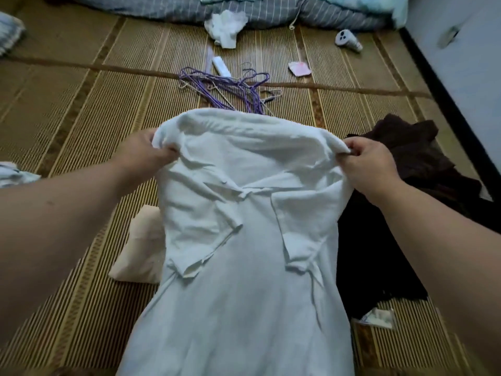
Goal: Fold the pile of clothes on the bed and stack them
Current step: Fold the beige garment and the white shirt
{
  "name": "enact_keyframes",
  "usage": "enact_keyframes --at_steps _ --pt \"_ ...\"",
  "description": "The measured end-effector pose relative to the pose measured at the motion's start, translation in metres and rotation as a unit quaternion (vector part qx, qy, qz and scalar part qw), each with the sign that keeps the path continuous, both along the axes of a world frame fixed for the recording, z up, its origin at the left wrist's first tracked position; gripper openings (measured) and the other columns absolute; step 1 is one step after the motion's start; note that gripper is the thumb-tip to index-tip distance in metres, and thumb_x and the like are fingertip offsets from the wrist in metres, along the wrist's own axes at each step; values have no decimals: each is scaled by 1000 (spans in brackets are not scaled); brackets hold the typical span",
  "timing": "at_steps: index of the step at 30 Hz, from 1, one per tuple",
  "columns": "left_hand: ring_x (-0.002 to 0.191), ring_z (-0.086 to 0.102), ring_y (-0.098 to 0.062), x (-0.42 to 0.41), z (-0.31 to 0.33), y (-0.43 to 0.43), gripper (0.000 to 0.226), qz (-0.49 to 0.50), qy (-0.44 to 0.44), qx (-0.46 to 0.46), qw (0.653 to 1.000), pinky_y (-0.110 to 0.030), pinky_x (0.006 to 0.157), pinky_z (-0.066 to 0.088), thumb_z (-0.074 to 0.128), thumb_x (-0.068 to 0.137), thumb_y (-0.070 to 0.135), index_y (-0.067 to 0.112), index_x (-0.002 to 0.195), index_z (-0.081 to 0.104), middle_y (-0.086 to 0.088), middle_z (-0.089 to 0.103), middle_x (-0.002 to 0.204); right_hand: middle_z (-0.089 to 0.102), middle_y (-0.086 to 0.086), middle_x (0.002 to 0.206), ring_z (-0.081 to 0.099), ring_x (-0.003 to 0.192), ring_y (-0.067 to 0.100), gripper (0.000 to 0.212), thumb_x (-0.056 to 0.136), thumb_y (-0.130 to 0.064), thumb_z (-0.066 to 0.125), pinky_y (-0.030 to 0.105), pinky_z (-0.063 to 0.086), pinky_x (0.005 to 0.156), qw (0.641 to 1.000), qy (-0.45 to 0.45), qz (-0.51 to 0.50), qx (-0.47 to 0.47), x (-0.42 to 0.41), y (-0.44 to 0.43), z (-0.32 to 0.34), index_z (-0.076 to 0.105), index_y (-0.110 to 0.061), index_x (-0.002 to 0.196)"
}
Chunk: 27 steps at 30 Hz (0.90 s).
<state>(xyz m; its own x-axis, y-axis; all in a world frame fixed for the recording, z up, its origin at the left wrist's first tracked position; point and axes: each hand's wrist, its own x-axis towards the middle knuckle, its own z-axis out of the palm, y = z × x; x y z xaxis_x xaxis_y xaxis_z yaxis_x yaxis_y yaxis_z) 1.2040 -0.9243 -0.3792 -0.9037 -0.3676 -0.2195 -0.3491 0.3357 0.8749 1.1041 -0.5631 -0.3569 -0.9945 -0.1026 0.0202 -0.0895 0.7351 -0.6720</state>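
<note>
Centre of mat [81,109]: shirt [244,213], running lengthwise away from the person. The left hand [143,153] pinches its far left corner, the right hand [371,164] its far right corner. A folded cloth [141,245] sits just left of the shirt, its right side hidden by the shirt's edge. A heap of clothes [406,150] lies to the right, partly covered by the shirt. The hangers [225,85] are behind the shirt. The crumpled cloth [226,24] is further behind, against the quilt [176,9] along the far edge. The wall [461,50] is at right.
</note>
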Motion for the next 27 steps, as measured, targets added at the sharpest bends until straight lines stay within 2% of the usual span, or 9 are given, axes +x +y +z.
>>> enact_keyframes --at_steps 3,5,8,12,15,19,21,23,27 --pt "88 67 -26 17 8 -2 23 -2 -11 7 1000 -40 78 55 73 77 5 15 97 69 -9 71 93 62 -20 59 54 57 -5 23 80 -15 61 21 42 58 1000 5 0 -24 18 11 7 65 -33 67" --pt "82 67 -28 39 5 0 21 -25 -42 -31 998 -35 72 54 73 72 0 12 89 70 -9 71 84 62 -14 59 55 59 2 25 80 -10 63 30 46 63 999 -21 11 -22 40 20 1 65 -31 66" --pt "78 64 -27 81 -9 8 14 -63 -97 -107 988 -38 72 52 74 74 4 16 79 68 -7 69 77 71 -5 81 62 78 17 25 82 -6 61 32 47 73 997 -60 25 50 86 35 -17 70 -29 81" --pt "69 61 -15 142 -35 18 16 -110 -121 -159 974 -28 61 46 71 77 5 22 76 71 4 67 68 71 3 112 63 106 19 32 82 0 67 27 43 93 985 -68 84 135 166 60 -46 73 -15 110" --pt "66 60 -11 185 -55 19 14 -218 -107 -236 941 -34 59 51 69 75 11 22 68 70 9 67 68 74 5 105 65 101 18 34 68 10 76 37 44 94 973 -50 147 172 219 78 -62 78 -13 93" --pt "96 61 -9 237 -78 26 32 -365 -104 -315 870 -30 80 50 76 69 16 36 93 74 16 70 99 74 7 103 69 100 36 45 48 18 83 44 50 86 948 -89 220 212 274 93 -83 78 -12 80" --pt "125 48 -14 256 -92 31 46 -435 -162 -358 810 -31 104 38 67 76 20 38 118 65 11 56 135 57 0 136 47 132 26 50 74 12 67 32 34 108 922 -211 222 237 294 90 -94 73 -21 112" --pt "142 26 -15 265 -101 35 55 -458 -255 -366 769 -34 115 24 64 80 31 44 132 51 11 28 155 29 -12 156 16 147 13 66 86 6 46 31 19 116 876 -288 231 312 309 86 -107 49 -35 138" --pt "145 18 -16 258 -107 37 58 -435 -316 -349 768 -39 116 24 64 82 31 45 135 46 8 16 160 15 -12 160 1 149 12 66 90 -11 44 48 6 118 859 -306 222 345 310 54 -112 27 -37 148"
